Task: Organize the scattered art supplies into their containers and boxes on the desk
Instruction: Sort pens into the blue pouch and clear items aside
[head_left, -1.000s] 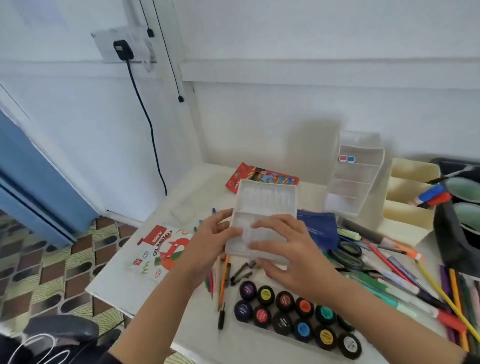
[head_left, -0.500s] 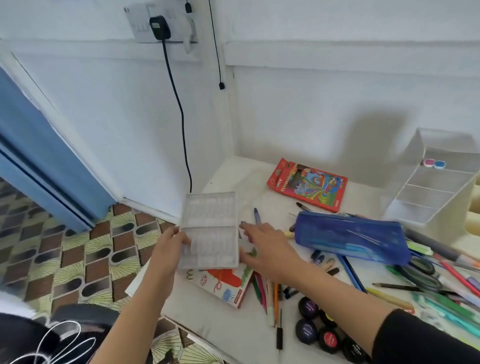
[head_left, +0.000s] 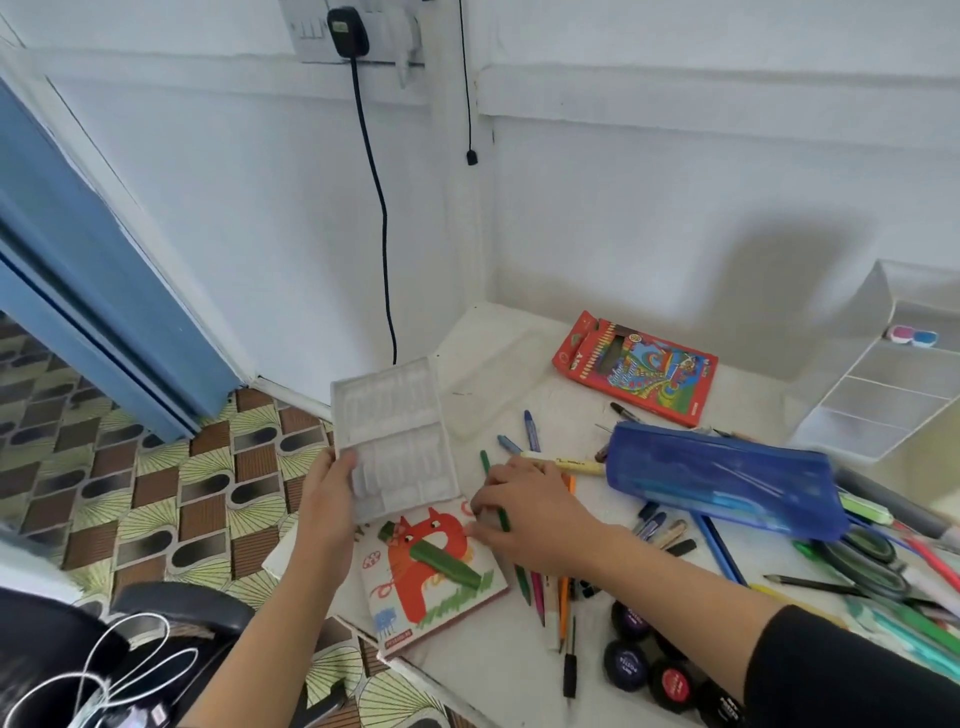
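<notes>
While your left hand grips the white tray at the desk edge, your right hand, hold unclear, rests on the pastel box; loose pencils at 5 o'clock, blue pencil case at 3.

Empty white tray overlaps the cat-printed box.

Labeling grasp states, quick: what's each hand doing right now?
Left hand: holds the white plastic tray by its edge.
Right hand: fingers curled over a green pencil at the oil pastel box corner; grip cannot be told.
</notes>
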